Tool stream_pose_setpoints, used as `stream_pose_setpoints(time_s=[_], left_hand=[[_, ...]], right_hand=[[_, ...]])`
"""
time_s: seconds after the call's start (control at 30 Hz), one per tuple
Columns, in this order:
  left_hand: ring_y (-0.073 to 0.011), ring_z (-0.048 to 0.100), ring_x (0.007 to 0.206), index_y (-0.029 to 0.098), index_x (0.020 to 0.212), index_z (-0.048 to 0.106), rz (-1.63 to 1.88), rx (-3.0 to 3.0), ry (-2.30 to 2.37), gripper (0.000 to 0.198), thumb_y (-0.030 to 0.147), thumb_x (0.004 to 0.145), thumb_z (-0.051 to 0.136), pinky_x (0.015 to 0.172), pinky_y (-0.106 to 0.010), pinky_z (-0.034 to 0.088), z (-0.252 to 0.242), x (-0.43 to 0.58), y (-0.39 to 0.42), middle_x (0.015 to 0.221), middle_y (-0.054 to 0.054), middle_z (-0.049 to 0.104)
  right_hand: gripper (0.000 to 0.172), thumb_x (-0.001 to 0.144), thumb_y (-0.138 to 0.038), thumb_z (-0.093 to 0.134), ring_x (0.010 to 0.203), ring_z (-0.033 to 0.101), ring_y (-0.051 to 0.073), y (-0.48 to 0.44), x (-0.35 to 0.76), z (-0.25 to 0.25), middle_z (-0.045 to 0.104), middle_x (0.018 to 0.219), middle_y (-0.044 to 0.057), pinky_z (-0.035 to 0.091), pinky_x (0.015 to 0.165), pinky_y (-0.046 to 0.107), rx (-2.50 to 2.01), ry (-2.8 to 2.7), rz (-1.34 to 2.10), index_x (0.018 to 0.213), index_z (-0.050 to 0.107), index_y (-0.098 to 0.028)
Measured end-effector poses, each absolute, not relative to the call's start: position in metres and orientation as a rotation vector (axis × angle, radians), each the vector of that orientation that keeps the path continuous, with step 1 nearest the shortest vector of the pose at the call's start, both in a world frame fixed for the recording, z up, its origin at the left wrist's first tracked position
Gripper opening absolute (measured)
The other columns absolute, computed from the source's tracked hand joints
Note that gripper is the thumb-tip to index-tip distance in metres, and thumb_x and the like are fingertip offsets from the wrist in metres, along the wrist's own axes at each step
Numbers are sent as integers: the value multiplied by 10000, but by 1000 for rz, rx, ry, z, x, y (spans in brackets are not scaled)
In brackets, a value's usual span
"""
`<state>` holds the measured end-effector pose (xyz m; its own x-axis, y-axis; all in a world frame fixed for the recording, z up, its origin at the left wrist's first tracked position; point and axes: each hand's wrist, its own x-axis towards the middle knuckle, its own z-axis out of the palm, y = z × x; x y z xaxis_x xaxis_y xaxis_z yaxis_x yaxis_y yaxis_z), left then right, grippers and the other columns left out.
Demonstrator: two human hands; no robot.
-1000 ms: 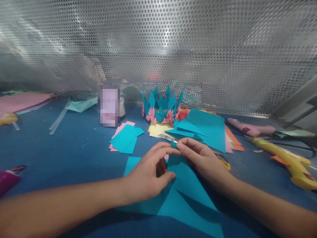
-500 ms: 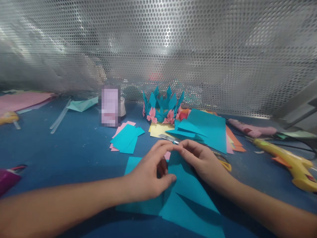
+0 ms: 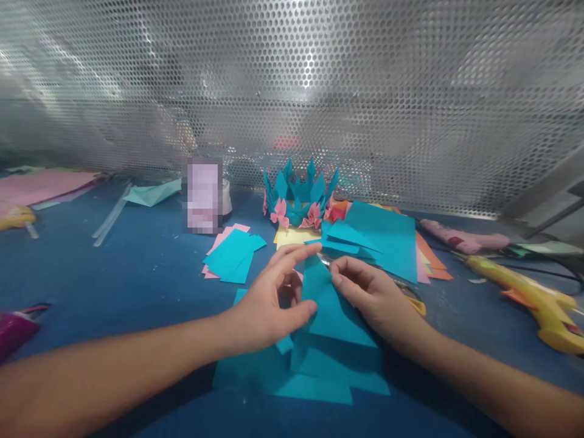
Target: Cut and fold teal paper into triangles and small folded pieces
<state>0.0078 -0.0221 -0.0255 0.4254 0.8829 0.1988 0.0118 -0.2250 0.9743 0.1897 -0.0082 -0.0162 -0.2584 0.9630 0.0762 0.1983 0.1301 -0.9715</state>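
A folded turquoise paper sheet [image 3: 337, 316] is held up between my two hands over the table. My right hand [image 3: 374, 295] pinches its right edge between thumb and index finger. At the left edge, my left hand [image 3: 274, 310] has its thumb over the front of the sheet, with the index finger stretched toward the top corner and the other fingers curled, partly hidden. Beneath it lie more turquoise sheets [image 3: 255, 371], loosely overlapping. Just behind the right fingertips, a metal blade [image 3: 325, 260] shows in part. Yellow scissor handles [image 3: 416, 304] peek out past the right hand.
A turquoise paper crown with pink flowers [image 3: 298, 198] stands at the back. Small cut papers [image 3: 232, 255], a paper stack [image 3: 383, 234], a blurred-out upright screen [image 3: 203, 198] and white spool [image 3: 227, 201] surround it. Yellow [image 3: 524, 292] and pink glue guns [image 3: 460, 236] lie right.
The held sheet has tipped and its lower edge has risen, showing more of the sheets beneath. My left hand has moved slightly left, its fingertips now apart from my right hand's.
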Motion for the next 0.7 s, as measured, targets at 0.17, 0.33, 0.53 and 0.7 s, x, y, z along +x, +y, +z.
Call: stream_pose_setpoints(time_s=[0.17, 0.33, 0.53, 0.7], left_hand=[[-65, 445, 671, 311, 1285, 461, 1094, 1444, 804, 606, 112, 733, 611, 570, -208, 419, -24, 4, -14, 1282, -53, 395], [-119, 532, 701, 292, 1336, 397, 1081, 1242, 748, 679, 141, 712, 617, 619, -251, 444, -23, -1, -8, 968, -39, 581], [-107, 523, 668, 266, 1281, 473, 1215, 1103, 817, 667, 90, 648, 582, 616, -231, 429, -22, -3, 4, 962, -24, 618], [-63, 422, 543, 234, 1245, 515, 1325, 960, 856, 673, 88, 592, 590, 554, -195, 383, -19, -5, 10, 844, 19, 613]], right_hand=[[256, 742, -431, 606, 476, 299, 76, -8, 189, -15, 381, 580, -54, 287, 422, 203, -1182, -1615, 1209, 680, 516, -200], [296, 734, -466, 607, 456, 314, 65, -9, 189, -13, 365, 554, -65, 308, 393, 184, -1206, -1606, 1234, 675, 500, -196], [339, 740, -521, 584, 370, 470, 77, -10, 189, -16, 408, 520, -88, 377, 355, 193, -1254, -1553, 1409, 718, 450, -211], [299, 777, -481, 553, 376, 507, 96, -12, 189, -15, 489, 436, -71, 358, 385, 192, -1250, -1551, 1394, 708, 453, -208]])
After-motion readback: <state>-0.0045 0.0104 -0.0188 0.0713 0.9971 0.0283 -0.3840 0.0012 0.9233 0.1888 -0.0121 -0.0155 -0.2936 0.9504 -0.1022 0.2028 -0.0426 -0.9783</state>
